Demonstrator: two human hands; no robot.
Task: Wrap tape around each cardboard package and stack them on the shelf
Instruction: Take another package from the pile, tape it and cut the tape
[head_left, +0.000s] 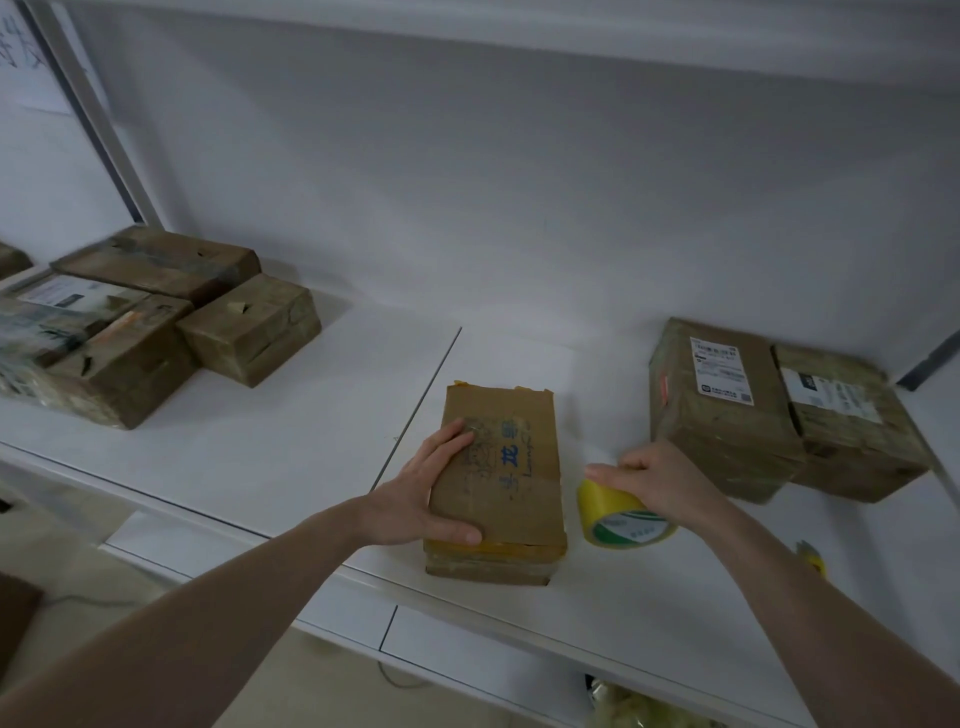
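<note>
A flat brown cardboard package (511, 467) with blue characters lies on the white shelf (291, 447) near its front edge. My left hand (426, 488) grips the package's left side, thumb on its near corner and fingers on top. Just to the right, my right hand (654, 480) holds a roll of yellow tape (621, 517) that rests on the shelf beside the package. Yellow tape shows along the package's near edge.
Several taped brown packages (156, 322) sit in a cluster at the back left of the shelf. Two more labelled packages (727, 405) stand at the right. A small yellow object (811, 556) lies by my right forearm. An upper shelf hangs overhead.
</note>
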